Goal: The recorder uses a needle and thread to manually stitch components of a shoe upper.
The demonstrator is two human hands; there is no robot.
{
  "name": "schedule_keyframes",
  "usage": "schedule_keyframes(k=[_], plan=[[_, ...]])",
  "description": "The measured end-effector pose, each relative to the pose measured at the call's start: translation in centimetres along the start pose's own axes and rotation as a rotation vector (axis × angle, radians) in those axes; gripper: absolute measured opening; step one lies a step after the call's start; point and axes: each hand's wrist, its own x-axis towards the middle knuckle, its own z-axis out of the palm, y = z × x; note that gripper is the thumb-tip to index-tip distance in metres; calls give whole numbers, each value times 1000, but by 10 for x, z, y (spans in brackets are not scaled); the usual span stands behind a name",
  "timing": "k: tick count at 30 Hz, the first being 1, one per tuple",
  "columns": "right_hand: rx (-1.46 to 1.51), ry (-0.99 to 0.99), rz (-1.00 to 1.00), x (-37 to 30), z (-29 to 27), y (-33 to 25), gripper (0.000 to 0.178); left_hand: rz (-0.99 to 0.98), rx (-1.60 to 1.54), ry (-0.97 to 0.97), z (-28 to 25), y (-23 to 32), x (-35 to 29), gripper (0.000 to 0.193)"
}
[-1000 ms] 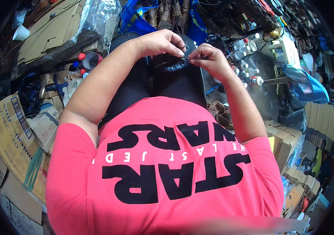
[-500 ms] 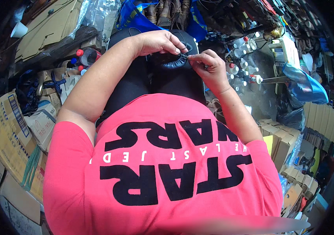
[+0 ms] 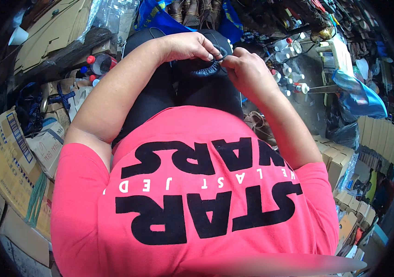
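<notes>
On my lap rests a black leather shoe (image 3: 204, 72) with a puckered, stitched edge; my hands cover part of it. My left hand (image 3: 188, 47) comes over it from the left, thumb and forefinger pinched on a thin dark thread (image 3: 217, 40) that loops above the fingertips. Close against those fingertips, my right hand (image 3: 248, 73) is closed in a pinch at the shoe's right edge. It appears to grip the same thread, though the fingers hide most of it.
Brown boots (image 3: 191, 14) stand in a blue bag (image 3: 153, 16) beyond my knees. Plastic bottles (image 3: 294, 76) crowd the floor at the right, with more bottles (image 3: 100, 63) at the left. Cardboard boxes (image 3: 10, 157) and a blue plastic sheet (image 3: 360, 94) lie around me.
My right hand has turned and moved slightly left and up, closer to my left fingertips. The left hand stays nearly in place, still pinching.
</notes>
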Motion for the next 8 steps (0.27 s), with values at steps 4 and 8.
schedule_keyframes(k=[4, 8], plan=[[32, -101, -37, 12, -4, 6, 23, 54, 151, -15, 1, 2, 0, 30], [196, -221, -44, 22, -7, 16, 14, 51, 245, -133, -3, 3, 1, 35]])
